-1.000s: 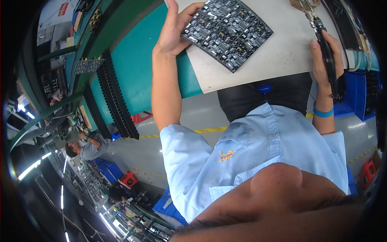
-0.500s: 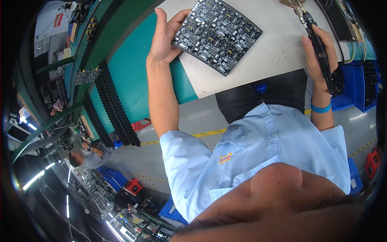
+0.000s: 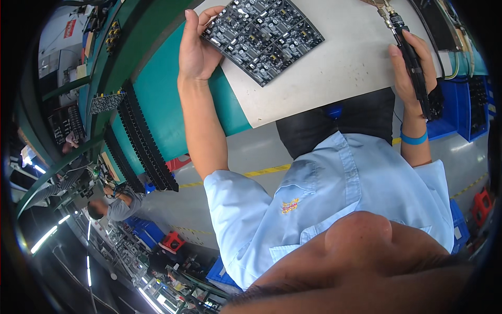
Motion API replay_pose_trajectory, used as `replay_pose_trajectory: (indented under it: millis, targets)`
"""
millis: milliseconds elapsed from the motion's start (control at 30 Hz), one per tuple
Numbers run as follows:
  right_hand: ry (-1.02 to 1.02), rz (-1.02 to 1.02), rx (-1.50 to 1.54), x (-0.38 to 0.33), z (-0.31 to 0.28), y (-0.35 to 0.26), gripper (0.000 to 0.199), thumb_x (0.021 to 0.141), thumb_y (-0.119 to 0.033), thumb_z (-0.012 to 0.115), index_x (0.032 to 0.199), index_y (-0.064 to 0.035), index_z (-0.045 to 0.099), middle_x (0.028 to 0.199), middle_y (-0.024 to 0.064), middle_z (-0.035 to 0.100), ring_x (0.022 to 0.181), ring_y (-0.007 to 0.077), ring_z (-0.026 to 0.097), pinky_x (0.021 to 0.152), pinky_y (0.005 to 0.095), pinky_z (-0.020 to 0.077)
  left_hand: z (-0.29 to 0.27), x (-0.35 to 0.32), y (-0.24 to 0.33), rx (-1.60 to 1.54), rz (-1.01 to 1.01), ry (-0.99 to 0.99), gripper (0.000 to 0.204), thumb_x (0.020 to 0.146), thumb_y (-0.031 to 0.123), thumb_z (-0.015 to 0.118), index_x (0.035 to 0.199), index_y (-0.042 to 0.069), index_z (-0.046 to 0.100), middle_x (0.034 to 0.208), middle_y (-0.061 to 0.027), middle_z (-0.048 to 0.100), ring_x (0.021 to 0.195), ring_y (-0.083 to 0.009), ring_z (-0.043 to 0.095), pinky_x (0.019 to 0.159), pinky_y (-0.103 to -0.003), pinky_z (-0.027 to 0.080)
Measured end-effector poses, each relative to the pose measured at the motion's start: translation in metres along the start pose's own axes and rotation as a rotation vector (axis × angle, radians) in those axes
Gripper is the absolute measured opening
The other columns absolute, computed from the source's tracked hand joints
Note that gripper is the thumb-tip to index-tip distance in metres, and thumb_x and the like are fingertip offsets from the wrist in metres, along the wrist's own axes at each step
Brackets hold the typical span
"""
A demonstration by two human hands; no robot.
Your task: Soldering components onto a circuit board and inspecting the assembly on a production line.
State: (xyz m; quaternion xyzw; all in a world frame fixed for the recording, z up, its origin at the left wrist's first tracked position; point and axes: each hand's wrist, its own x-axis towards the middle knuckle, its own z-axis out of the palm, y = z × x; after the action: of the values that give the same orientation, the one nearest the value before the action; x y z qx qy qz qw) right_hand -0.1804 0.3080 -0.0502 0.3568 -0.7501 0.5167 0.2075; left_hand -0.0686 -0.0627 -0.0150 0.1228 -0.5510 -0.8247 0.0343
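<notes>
My left hand [image 3: 196,49] grips a square black circuit board panel [image 3: 264,39] by its left edge. Its thumb points up beside the panel, and some of the fingers are hidden behind it. The panel is divided into several boards packed with small components, and is tilted above a pale mat [image 3: 324,73]. In my right hand [image 3: 426,65] is a slim black handheld tool [image 3: 414,68] with a metal fitting at its far end. The fingers wrap round its body at the right side of the mat. The fitting's far tip runs to the picture's upper edge.
Black slotted racks [image 3: 144,138] stand on the green bench top [image 3: 162,99] at the left, with another board panel [image 3: 106,103] in them. Blue bins [image 3: 463,112] sit at the right, near cables [image 3: 465,63]. A co-worker [image 3: 117,206] is in the left background.
My left hand has carried the circuit board panel left and slightly up in the picture. The right hand and its black tool have hardly moved.
</notes>
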Motion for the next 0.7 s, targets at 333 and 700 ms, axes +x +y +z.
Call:
replay_pose_trajectory:
  millis: [333, 700]
  targets:
    - [-0.013, -0.011, -0.003, -0.001, 0.000, 0.006, 0.037, 0.083, -0.001, 0.077, 0.118, 0.0007, 0.065, 0.113, 0.0161, 0.068, 0.090, 0.0211, 0.066, 0.080, 0.0278, 0.0536, 0.015, 0.007, -0.015, 0.162, 0.151, 0.210, 0.053, 0.102, 0.050, 0.048, 0.114, 0.001, 0.064, 0.104, -0.0150, 0.069, 0.088, -0.0203, 0.068, 0.077, -0.031, 0.054]
    - [0.020, -0.027, 0.020, 0.005, 0.004, -0.003, 0.040, 0.078, 0.000, 0.079, 0.116, 0.0002, 0.067, 0.105, 0.0140, 0.070, 0.084, 0.0206, 0.068, 0.077, 0.0265, 0.0539, 0.015, 0.005, -0.018, 0.181, 0.243, 0.348, 0.047, 0.102, 0.046, 0.052, 0.105, 0.002, 0.066, 0.094, -0.0112, 0.069, 0.077, -0.0177, 0.066, 0.069, -0.029, 0.052]
